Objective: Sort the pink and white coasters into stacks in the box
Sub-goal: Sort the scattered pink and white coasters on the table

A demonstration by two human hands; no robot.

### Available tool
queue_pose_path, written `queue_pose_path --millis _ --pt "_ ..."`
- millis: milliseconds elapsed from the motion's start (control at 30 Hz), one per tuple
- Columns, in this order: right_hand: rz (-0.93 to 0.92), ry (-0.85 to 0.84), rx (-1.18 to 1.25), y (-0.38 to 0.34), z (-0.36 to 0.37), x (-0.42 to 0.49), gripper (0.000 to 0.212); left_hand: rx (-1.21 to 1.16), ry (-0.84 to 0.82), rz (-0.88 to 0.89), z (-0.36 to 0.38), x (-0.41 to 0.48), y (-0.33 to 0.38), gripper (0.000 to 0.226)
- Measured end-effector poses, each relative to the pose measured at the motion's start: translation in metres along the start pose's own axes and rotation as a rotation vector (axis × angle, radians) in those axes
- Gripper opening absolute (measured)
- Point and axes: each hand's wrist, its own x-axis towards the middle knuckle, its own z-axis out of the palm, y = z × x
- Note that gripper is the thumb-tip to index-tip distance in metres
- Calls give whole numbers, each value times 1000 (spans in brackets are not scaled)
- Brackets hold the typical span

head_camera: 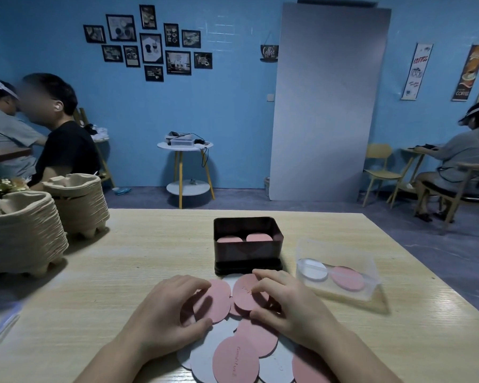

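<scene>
Left hand (172, 308) curled over pink coaster (216, 299), thumb and fingertips pinching opposite edges. Right hand (291, 305) grips second pink coaster (245, 295) same way. Both discs round, no long axis, near flat atop mixed pile (233, 355) on bench (122, 258). Dark box (246, 254) just beyond, long side left-right, two pink stacks (230, 239) side by side inside. Clear tub (351, 294) to right.

The left hand (166, 308) holds a pink coaster (219, 297) between curled fingers and thumb, and the right hand (288, 302) holds a second pink coaster (245, 291) just beside it, over a loose pile (233, 352) of pink and white coasters on the table (122, 258). Behind the hands stands a dark box (246, 254) with two pink stacks (229, 239) inside; right of it, a clear box (340, 293) contains one white and one pink coaster.
</scene>
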Motion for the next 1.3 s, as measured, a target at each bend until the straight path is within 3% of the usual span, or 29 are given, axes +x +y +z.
queue_pose_path --millis 233,400,733,933,1300 --pt "-5 45 25 -7 -5 -1 39 -53 137 88 -1 6 12 46" --pt "-111 92 61 -19 -3 4 44 -27 127 201 11 17 27 38" --pt "-179 136 100 -18 3 4 33 -52 118 198 17 16 21 49" --pt "-146 136 160 -18 2 2 32 -59 128 245 16 14 19 29" --pt "-161 84 82 -16 8 5 31 30 159 244 23 16 16 23"
